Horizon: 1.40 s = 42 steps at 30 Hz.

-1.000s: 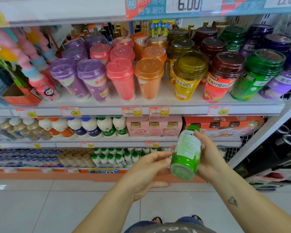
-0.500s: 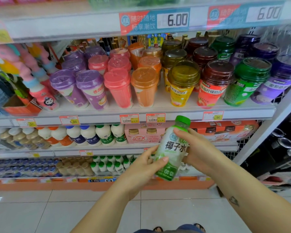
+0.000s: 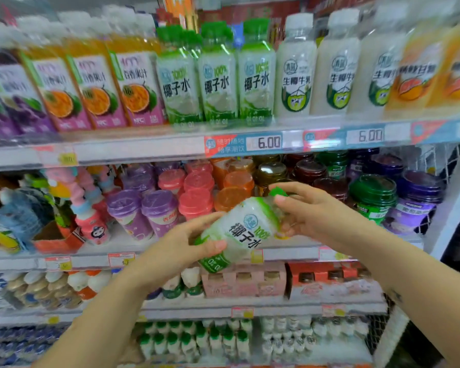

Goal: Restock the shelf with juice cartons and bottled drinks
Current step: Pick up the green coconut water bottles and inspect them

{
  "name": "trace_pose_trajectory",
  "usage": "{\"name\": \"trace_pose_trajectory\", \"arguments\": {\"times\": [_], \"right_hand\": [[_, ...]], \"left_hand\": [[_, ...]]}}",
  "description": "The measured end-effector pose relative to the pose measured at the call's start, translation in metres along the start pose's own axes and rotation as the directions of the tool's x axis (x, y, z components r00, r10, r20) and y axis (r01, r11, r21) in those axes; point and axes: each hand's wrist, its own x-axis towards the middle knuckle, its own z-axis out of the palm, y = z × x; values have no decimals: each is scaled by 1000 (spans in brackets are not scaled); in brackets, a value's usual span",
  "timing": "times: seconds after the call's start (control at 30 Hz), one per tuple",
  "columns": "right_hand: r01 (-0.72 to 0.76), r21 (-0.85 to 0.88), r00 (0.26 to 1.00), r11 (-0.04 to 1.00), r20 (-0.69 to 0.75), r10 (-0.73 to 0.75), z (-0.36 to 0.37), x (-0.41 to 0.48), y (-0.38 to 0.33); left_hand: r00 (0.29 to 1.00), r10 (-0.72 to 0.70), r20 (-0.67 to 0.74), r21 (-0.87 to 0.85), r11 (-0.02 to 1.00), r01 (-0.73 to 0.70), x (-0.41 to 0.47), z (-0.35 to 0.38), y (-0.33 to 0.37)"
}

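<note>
A coconut water bottle (image 3: 241, 229) with a green cap and a white-green label is tilted, cap up to the right, in front of the cup shelf. My left hand (image 3: 182, 245) grips its lower end, thumb across the base. My right hand (image 3: 307, 212) grips the neck and cap end. On the upper shelf (image 3: 144, 151) stands a row of three identical coconut water bottles (image 3: 217, 75), between passion-fruit juice bottles (image 3: 96, 88) on the left and white coconut milk bottles (image 3: 295, 67) on the right.
Lidded drink cups (image 3: 197, 200) in purple, pink, orange and green fill the shelf behind my hands. Small white bottles (image 3: 80, 282) and pink multipacks (image 3: 243, 282) sit lower down. Orange juice bottles (image 3: 420, 67) stand top right. A white upright (image 3: 452, 197) ends the shelving on the right.
My view has swung upward, bringing the upper bottle shelf into sight. Both hands have raised the bottle and tilted it further, from near upright to slanting.
</note>
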Motion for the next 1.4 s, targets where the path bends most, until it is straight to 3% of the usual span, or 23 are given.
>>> {"name": "trace_pose_trajectory", "arguments": {"times": [0.13, 0.3, 0.47, 0.63, 0.77, 0.9, 1.0, 1.1, 1.23, 1.4], "right_hand": [[105, 50, 994, 993, 10, -105, 4, 6, -28], [215, 243, 977, 946, -58, -207, 10, 11, -75], [416, 198, 908, 887, -134, -396, 8, 17, -128], [597, 56, 783, 800, -254, -567, 4, 27, -175], [692, -147, 635, 707, -342, -693, -3, 42, -208], [716, -338, 505, 611, -353, -788, -11, 68, -245], [674, -486, 448, 557, -331, -831, -17, 103, -269], [603, -604, 445, 520, -286, -848, -13, 140, -290], [481, -747, 511, 460, -187, -839, 3, 188, -315], [330, -853, 698, 404, -68, -713, 29, 246, -337]], "left_hand": [[992, 95, -80, 159, 984, -81, 2, -29, 46], [939, 292, -179, 179, 949, -261, 6, -50, 97], [809, 501, -309, 377, 845, -379, 19, -65, 151], [666, 672, -324, 526, 713, -463, 37, -76, 198], [541, 772, -334, 694, 590, -413, 57, -92, 217], [540, 784, -306, 858, 473, -201, 82, -116, 218], [523, 793, -312, 921, 388, -38, 98, -131, 219], [550, 771, -323, 938, 339, 75, 108, -145, 225], [578, 751, -319, 943, 311, 117, 118, -166, 231], [624, 706, -335, 925, 372, 76, 127, -178, 228]]}}
